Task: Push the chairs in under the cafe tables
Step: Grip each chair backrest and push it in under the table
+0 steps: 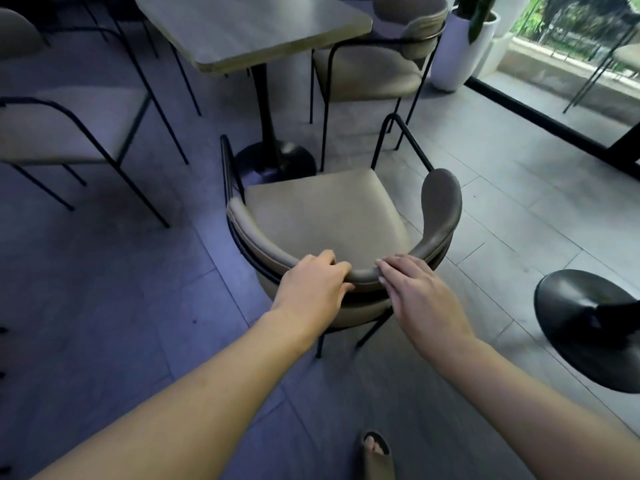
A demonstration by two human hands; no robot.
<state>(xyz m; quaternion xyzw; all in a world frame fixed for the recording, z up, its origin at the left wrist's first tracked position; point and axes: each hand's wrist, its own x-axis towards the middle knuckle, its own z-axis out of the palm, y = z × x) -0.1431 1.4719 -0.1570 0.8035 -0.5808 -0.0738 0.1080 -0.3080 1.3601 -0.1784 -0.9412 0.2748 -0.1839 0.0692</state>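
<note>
Up top, the wooden surface (pixel 249 26) stands beyond the chair (pixel 325 216); left hand (pixel 311 285) grips its backrest (pixel 362 274), right hand (pixel 420 296) rests flat; open floor (pixel 519 209) at frame right.

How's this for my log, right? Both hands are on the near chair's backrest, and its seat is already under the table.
Not quite: left hand and right hand are on the backrest, but the head view shows the seat clear of the table.

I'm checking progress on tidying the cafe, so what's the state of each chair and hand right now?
Near chair: upright, pulled out from table.
Left hand: grips its backrest.
Right hand: rests flat on backrest.
Right chair: close to table.
Left chair: upright, apart from table.
</note>
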